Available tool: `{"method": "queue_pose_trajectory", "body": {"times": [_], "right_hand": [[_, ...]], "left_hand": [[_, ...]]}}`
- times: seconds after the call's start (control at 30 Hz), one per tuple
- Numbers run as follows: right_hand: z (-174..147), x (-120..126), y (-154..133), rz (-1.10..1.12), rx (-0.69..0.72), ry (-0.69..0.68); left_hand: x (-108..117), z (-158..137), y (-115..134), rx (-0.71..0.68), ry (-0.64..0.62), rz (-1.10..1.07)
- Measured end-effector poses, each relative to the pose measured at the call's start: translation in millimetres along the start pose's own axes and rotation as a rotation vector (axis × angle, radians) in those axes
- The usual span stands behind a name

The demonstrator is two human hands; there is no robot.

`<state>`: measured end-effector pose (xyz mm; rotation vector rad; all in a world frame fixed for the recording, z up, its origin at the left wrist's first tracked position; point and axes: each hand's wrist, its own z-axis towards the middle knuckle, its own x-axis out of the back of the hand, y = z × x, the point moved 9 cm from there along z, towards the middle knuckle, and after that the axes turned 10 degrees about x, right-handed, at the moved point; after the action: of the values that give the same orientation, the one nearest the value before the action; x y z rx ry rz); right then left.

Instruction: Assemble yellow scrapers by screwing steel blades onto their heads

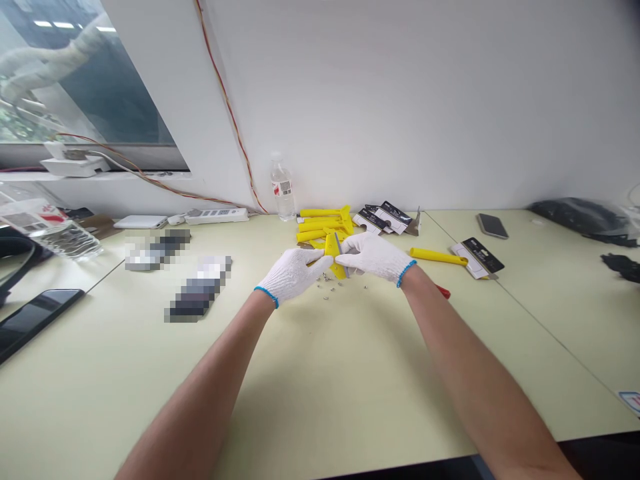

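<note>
Both hands wear white knit gloves with blue cuffs. My left hand (pixel 293 273) is closed on a yellow scraper (pixel 331 248), its thumb and fingers at the left side of the head. From the other side, my right hand (pixel 373 255) pinches the same scraper along a grey strip on its edge. The right fingertips partly hide that strip. Below the hands, several small metal screws (pixel 326 289) lie scattered on the table. Just behind sits a pile of yellow scraper handles (pixel 320 225). A red-handled tool (pixel 443 291) shows partly behind my right forearm.
Black-and-white packaging cards (pixel 393 217) lie at the back. To the right are a yellow handle (pixel 433 255), another card (pixel 477 259) and a phone (pixel 492 225). A water bottle (pixel 283 190) stands by the wall, near a power strip (pixel 217 215). Blurred-out items (pixel 200 290) lie left.
</note>
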<state>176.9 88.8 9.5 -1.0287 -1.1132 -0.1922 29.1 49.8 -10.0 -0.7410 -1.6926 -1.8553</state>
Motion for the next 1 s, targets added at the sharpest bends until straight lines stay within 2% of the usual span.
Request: {"method": "queue_pose_trajectory", "body": {"times": [0.17, 0.47, 1.0], "right_hand": [[0.4, 0.4, -0.1, -0.011, -0.006, -0.001], [3.6, 1.8, -5.9, -0.093, 0.081, 0.050], [2.6, 2.4, -4.5, -0.106, 0.048, 0.037]], "left_hand": [[-0.3, 0.6, -1.9, 0.002, -0.006, -0.009], [1.0, 1.8, -0.6, 0.020, 0.002, 0.050], [2.4, 1.9, 0.5, 0.049, 0.035, 0.012]]}}
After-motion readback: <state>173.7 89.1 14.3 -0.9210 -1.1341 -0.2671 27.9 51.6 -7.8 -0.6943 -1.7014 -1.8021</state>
